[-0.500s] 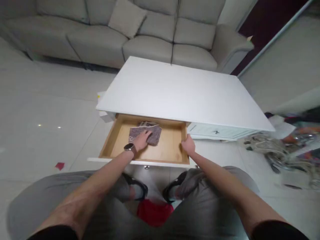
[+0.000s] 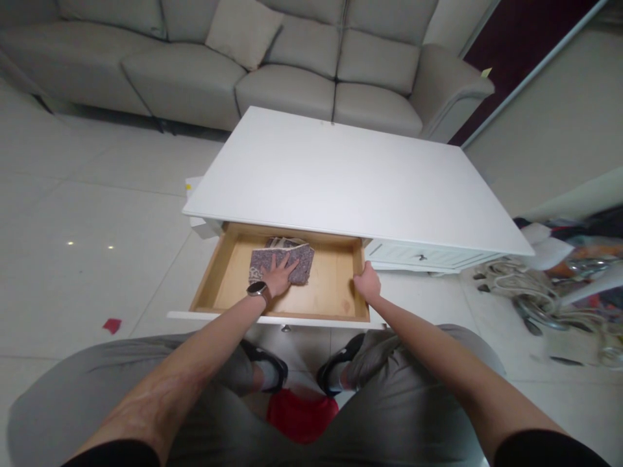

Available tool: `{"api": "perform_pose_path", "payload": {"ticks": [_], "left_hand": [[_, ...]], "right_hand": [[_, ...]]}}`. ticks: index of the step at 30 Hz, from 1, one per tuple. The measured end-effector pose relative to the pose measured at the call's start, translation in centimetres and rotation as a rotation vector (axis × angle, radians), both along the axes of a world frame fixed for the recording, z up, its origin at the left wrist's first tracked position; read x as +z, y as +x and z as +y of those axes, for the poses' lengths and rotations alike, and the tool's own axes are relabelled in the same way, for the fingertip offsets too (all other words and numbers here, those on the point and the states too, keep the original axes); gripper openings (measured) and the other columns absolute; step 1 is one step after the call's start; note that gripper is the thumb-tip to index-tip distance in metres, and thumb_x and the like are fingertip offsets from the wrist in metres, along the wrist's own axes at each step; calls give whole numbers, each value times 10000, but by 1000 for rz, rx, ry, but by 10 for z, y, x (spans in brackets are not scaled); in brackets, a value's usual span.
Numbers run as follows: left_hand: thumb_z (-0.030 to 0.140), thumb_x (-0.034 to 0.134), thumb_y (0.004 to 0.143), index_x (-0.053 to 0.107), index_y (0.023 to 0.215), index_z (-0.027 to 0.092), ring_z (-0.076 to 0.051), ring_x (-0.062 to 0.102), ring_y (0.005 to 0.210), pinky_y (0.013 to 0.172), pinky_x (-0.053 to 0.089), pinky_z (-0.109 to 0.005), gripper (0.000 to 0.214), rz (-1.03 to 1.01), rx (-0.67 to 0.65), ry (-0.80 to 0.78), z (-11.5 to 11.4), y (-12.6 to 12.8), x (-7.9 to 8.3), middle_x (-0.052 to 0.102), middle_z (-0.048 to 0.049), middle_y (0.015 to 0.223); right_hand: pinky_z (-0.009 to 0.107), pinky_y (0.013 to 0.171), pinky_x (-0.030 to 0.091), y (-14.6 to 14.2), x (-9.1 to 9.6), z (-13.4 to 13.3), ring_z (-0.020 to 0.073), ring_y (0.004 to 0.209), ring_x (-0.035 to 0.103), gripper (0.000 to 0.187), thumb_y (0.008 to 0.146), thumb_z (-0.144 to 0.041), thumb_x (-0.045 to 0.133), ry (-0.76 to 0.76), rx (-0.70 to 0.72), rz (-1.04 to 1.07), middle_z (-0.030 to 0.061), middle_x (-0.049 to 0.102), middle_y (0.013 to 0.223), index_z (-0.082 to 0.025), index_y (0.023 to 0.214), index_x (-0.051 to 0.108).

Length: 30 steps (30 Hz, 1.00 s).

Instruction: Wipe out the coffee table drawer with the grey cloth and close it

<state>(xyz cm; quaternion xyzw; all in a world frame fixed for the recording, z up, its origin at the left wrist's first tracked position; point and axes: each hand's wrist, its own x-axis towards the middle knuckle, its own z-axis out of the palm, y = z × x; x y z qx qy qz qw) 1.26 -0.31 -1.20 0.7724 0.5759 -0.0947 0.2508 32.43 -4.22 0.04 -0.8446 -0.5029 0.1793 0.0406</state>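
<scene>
My left hand [image 2: 278, 275], a watch on its wrist, lies flat with fingers spread on a folded patterned cloth [image 2: 304, 263]. The cloth is purplish-grey with pale edges, and its layers show at the back. It rests inside a pulled-out wooden drawer [image 2: 335, 298] with a white front. My right hand [image 2: 368, 283] is closed around the top of the drawer's right side wall. The drawer belongs to a white coffee table [image 2: 355, 178].
Behind the table stands a grey sofa [image 2: 287, 97] with a loose cushion [image 2: 243, 32]. A second drawer front with a knob [image 2: 422, 257] is closed on the right. Cables [image 2: 511, 282] and other items lie on the right floor. A red scrap [image 2: 111, 325] lies at left.
My left hand's fingers have gone from bent at the cloth to spread flat on it. My right hand has stayed on the drawer's side.
</scene>
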Motion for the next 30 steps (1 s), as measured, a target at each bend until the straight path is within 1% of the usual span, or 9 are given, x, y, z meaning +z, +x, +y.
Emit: {"api": "perform_pose_path", "payload": {"ticks": [4,7,14,19,25,30], "left_hand": [[384,448,953,110,1615,436,-461,-36,1548,1102,191,-843,745,-40,73,-14,0,1,1,-36,47,1717],[421,431,958,114,1617,428,-453,-38,1550,1112,198,-832,732,-44,81,-17,0,1,2,-35,50,1716],[433,425,950,128,1623,404,-454,-65,1547,1105,187,-845,736,-46,68,-21,0,0,2,-42,59,1713],[443,420,947,155,1623,394,-456,-53,1548,1102,207,-841,727,-39,66,-21,0,1,2,-7,47,1718],[439,406,943,133,1623,406,-452,-72,1548,1097,196,-849,733,-43,65,-27,1,0,-3,-41,72,1713],[457,414,937,134,1616,431,-441,-82,1550,1112,197,-827,735,-40,73,-14,1,0,-7,-42,78,1713]], "right_hand": [[343,767,474,0,1,0,254,931,661,333,870,-271,503,8,7,-1,110,679,1063,-209,1197,478],[341,757,471,0,1,1,253,923,661,333,861,-263,505,2,2,0,107,681,1053,-209,1189,481],[344,781,473,0,1,1,254,947,659,338,868,-259,509,1,-2,3,111,680,1060,-210,1202,485],[343,787,472,0,0,0,248,935,656,340,872,-252,508,10,4,10,109,675,1056,-212,1209,486],[343,766,471,-1,1,0,255,924,662,318,864,-256,512,21,-3,15,103,682,1047,-217,1178,488],[354,772,475,-1,1,1,267,939,667,309,863,-271,522,11,-13,18,107,684,1042,-222,1165,484]]}}
